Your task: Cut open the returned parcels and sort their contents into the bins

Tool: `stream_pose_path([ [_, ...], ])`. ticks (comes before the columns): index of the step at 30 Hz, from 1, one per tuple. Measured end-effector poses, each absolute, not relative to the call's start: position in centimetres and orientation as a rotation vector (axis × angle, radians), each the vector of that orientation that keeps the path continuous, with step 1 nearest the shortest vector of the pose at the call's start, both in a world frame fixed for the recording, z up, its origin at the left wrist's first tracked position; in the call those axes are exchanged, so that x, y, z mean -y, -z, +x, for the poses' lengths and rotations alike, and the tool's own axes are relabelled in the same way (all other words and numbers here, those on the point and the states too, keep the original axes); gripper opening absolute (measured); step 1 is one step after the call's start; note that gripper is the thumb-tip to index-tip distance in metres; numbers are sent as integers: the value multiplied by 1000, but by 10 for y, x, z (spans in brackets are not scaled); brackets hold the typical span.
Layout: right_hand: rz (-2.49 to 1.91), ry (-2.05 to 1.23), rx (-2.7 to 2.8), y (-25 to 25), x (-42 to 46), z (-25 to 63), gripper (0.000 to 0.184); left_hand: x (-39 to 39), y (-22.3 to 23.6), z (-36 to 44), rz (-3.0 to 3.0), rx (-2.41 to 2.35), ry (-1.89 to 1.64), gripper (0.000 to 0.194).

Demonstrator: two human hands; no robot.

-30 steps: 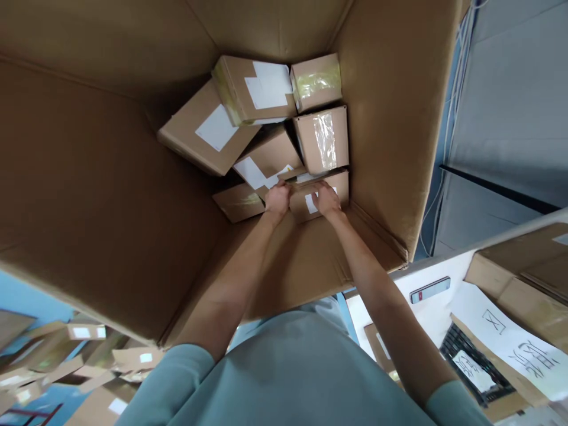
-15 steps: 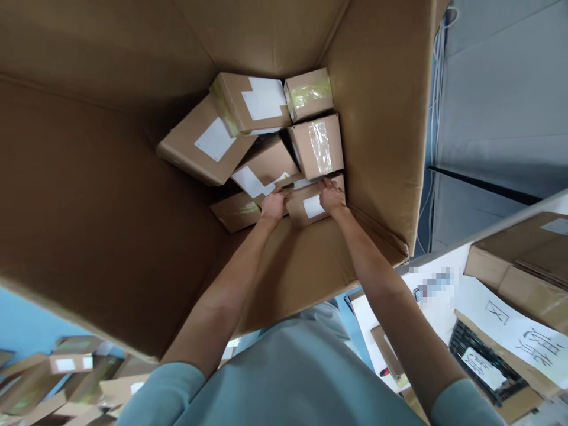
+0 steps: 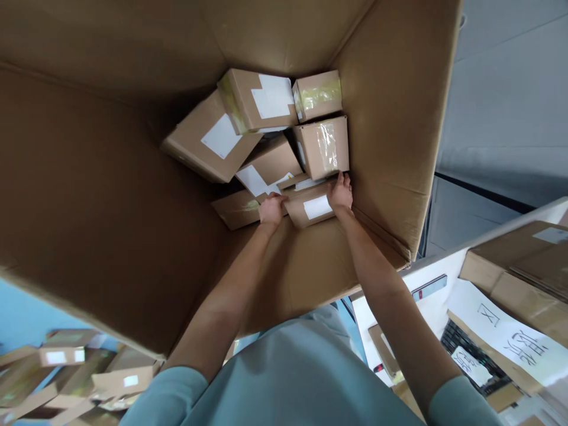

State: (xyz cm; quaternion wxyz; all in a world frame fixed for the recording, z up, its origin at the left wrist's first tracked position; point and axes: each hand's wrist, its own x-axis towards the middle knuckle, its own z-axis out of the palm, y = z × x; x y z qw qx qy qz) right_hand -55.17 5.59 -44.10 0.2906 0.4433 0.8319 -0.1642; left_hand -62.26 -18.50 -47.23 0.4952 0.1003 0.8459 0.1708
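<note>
Both my arms reach down into a large cardboard carton [image 3: 284,278]. Near its front wall lies a small cardboard box [image 3: 297,216] with a white label on its near side. My left hand [image 3: 271,210] is closed on the small box's left end, its thumb and fingers at the top edge. At the opposite end my right hand [image 3: 341,192] grips the right part of the same box, fingers over its far side. Directly behind stands a box with shiny clear tape [image 3: 314,142]. The undersides of both hands are hidden.
More parcels fill the carton: a labelled box at the back [image 3: 242,97], a tilted box [image 3: 208,145] at left and a yellow-taped box [image 3: 319,94]. Outside, a white table [image 3: 432,307] at right holds a phone and cartons. Loose boxes [image 3: 66,355] are piled lower left.
My right hand has slid rightward along the small box to its right end. My left hand has shifted slightly left. The boxes stay in about the same arrangement while the view sways.
</note>
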Motion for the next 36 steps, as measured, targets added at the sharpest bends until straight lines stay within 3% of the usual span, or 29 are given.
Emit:
stream_pose_path([
  [7,1411,490,-2052,450,-59,-544,55,176,478,-614,-266,-2015,-641,45],
  [14,1408,515,-2109,370,0,-545,37,212,427,-636,-394,-2081,-614,39],
  [21,1380,542,-2233,235,59,-550,29,274,299,-669,-310,-2266,-715,38],
  [28,1547,852,-2544,91,102,-506,42,314,139,-671,-19,-2499,-1133,39],
  [36,2006,1243,-2860,-36,129,-380,44,273,-28,-622,604,-2497,-1582,34],
])
